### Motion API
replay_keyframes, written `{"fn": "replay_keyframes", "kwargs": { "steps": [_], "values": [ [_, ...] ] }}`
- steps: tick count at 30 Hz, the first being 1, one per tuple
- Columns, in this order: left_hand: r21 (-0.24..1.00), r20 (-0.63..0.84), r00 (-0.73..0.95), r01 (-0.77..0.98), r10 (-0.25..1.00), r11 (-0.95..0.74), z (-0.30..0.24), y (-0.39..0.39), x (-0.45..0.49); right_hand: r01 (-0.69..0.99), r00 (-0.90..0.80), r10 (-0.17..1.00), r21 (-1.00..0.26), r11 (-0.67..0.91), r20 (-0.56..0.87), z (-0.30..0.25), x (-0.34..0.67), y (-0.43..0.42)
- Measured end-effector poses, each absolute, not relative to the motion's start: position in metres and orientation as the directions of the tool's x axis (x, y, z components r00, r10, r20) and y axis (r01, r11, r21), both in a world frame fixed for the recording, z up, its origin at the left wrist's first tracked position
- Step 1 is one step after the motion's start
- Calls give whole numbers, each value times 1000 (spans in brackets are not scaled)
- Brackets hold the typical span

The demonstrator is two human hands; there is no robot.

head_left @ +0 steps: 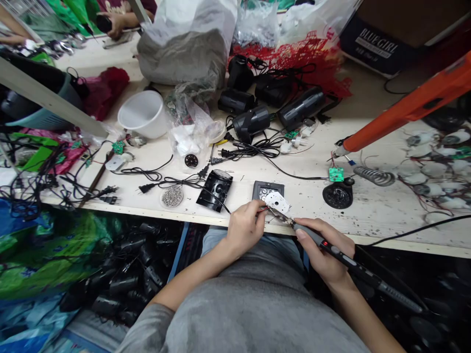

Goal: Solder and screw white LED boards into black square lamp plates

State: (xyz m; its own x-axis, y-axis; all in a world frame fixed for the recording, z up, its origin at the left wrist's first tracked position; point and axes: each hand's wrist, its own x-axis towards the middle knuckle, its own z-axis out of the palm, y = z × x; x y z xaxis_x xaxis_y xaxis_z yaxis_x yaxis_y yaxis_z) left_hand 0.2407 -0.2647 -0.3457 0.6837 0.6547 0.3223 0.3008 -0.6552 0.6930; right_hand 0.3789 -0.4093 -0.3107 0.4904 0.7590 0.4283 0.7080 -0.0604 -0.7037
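Pale wooden counter (371, 211) strewn with black cords (253, 149) and black housings (301, 109). Left hand (245, 228) in a closed grip on the edge of a white plate (277, 202); right hand (324, 247) closed around a soldering iron (353, 260), tip at that plate. Dark square frame (268, 190) just behind the plate; green circuit board (336, 174) to its right.

Black lamp housings (301, 109) | white plastic tub (142, 113) | grey sack (184, 49) | red netting (294, 63) | orange tool, probably a hot-air gun (405, 110)

The head camera faces forward and down (close) over the right hand (324, 247).
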Motion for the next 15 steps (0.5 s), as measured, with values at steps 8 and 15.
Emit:
{"fn": "replay_keyframes", "kwargs": {
  "steps": [8, 15],
  "values": [
    [696, 341, 680, 281, 649, -660, -344, -263, 240, 723, 445, 785, -690, -32, 431, -306, 379, -407],
    [718, 320, 672, 288, 668, -633, -345, -262, 241, 723, 407, 796, -691, 19, 448, -307, 380, -406]
  ]
}}
